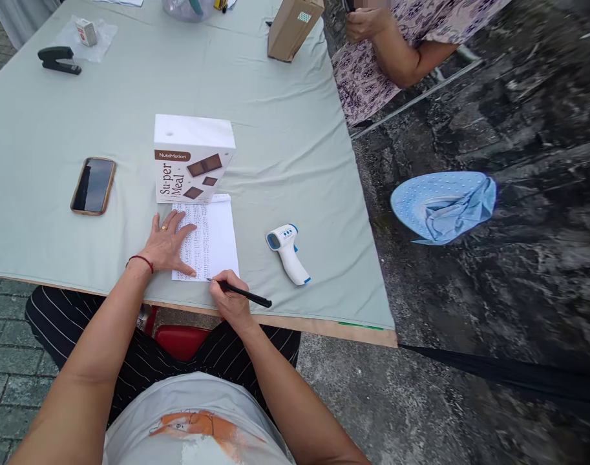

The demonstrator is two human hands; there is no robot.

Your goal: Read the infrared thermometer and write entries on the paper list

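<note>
A sheet of paper (pixel 223 239) lies near the front edge of the table, its left part covered in columns of small handwriting. My left hand (pixel 168 248) rests flat on the sheet's left side with fingers spread. A black pen (pixel 246 294) is gripped in my right hand (pixel 231 300), its tip touching the paper's lower edge. Just behind the sheet stands a white "Super Meal" box (pixel 195 161), at the paper's top end. To the right of the paper lies a white and blue infrared thermometer (pixel 288 254).
A phone (pixel 93 186) lies left on the cloth-covered table (pixel 295 174). Farther back are a stapler (pixel 59 60), a small box (pixel 86 31) on plastic and a cardboard box (pixel 295 29). Another person's arm (pixel 406 58) is beyond the right edge; a blue hat (pixel 442 203) lies on dark stone.
</note>
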